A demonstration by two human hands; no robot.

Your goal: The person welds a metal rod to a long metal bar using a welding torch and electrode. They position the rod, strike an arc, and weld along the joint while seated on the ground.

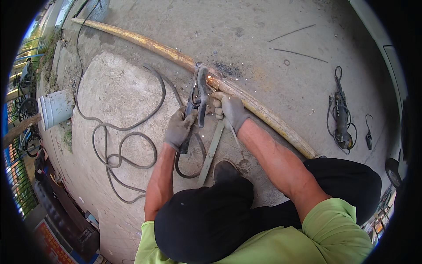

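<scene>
My left hand [179,129], in a grey work glove, grips the dark handle of an electrode holder [192,103]. Its head reaches the rusty yellow pipe [250,101], which lies slantwise across the ground. Bright sparks fly around the pipe's middle beside the holder's head. Close to those sparks, my gloved right hand [232,110] is closed round a thin rod [234,134], whose tail sticks out below the fingers. A flat greenish-grey bar [212,152] lies below that hand, its upper end partly hidden.
Black cable [127,127] loops over the concrete on the left, near a white bucket [57,109]. Thin rods [299,55] lie at the far right. A corded angle grinder [341,119] rests on the right beside a hooked tool [369,134]. My shoe [225,171] is near the bar.
</scene>
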